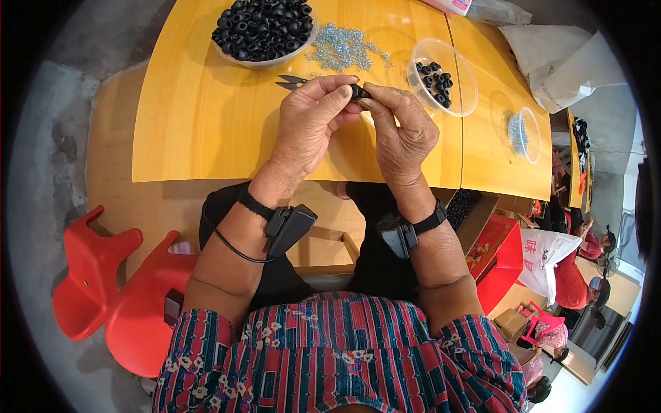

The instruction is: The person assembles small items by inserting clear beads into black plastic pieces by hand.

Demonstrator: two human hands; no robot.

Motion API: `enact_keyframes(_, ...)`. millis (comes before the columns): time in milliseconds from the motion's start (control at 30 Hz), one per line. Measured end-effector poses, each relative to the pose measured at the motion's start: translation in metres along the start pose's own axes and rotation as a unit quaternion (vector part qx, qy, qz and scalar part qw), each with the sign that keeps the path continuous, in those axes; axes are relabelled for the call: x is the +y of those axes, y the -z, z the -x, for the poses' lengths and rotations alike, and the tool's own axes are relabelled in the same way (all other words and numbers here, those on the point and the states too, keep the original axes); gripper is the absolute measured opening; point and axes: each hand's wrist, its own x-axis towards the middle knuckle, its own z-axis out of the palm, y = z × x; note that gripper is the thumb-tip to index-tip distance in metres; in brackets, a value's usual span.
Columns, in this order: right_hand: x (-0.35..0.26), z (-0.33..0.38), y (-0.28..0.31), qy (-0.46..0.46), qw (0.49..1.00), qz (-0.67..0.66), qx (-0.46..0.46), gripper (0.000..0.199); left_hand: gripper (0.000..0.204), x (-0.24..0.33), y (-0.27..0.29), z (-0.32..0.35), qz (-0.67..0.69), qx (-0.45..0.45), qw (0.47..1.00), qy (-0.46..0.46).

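Above the near part of the yellow table, my left hand (308,124) and my right hand (405,127) meet at the fingertips. Both pinch a small round black part (357,93) between thumb and forefinger; most of it is covered by the fingers. A pair of dark scissors (293,80) lies on the table just beyond my left hand, partly hidden by it. Farther off at the left, a clear bowl (275,63) is heaped with round black parts (258,31) that have holes. Small pale-blue translucent pieces (342,47) are spread loose beside it.
Right of my hands, a clear tub (470,93) holds several black parts, and a smaller clear tub (535,153) holds pale-blue pieces. White sacks (561,76) lie at the far right. Red chairs (96,275) stand at my left; other people (575,279) sit far right.
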Motion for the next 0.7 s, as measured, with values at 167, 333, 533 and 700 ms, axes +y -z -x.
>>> enact_keyframes(167, -0.0019, -0.0039, 0.0027, -0.005, 0.999, -0.012, -0.044, 0.021, 0.019, 0.0005, 0.0029, -0.0004, -0.011, -0.005, 1.0, -0.008)
enact_keyframes(333, -0.0007, -0.0038, 0.0036, 0.022, 0.999, 0.008, -0.041, 0.021, 0.018, -0.0028, 0.0021, -0.0009, 0.006, -0.006, 1.0, -0.001)
enact_keyframes(533, 0.0017, -0.0047, 0.0038, 0.057, 0.997, 0.036, -0.032, 0.019, 0.017, -0.0019, -0.0014, -0.0002, -0.013, 0.005, 1.0, -0.008)
enact_keyframes(700, 0.0003, -0.0086, 0.0041, 0.104, 0.991, 0.082, -0.031, 0.017, 0.019, -0.0023, -0.0018, -0.0009, -0.066, 0.016, 0.997, -0.041)
